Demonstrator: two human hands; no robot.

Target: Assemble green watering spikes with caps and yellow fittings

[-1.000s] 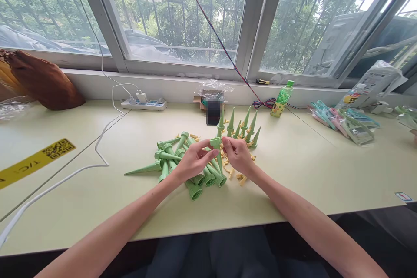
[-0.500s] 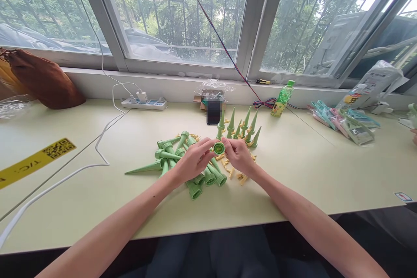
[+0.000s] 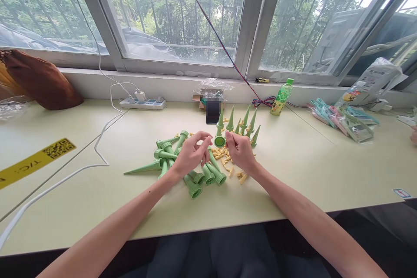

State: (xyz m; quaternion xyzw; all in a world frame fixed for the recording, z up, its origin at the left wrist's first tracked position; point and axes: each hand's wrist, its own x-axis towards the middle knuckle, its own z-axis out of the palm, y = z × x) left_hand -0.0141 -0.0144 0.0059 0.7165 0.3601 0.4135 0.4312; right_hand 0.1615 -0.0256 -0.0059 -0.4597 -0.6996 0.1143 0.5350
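Green spike (image 3: 220, 141) up between the two hands, open socket toward the wearer. Right hand (image 3: 241, 151): fingers closed, seemingly pinching the socket's edge. Left hand (image 3: 193, 154) just beside, fingers loosely curled, off the spike; can't tell whether thumb and forefinger meet. Looks like moulded plastic: probably light, stiff, a bit slick. Best grip likely the wide collar, not the thin taper. Below, yellow nozzles (image 3: 230, 171) scattered on the worktop (image 3: 309, 173); leftward, a heap of green spikes (image 3: 167, 147); beyond, spikes standing point-up (image 3: 245, 120).
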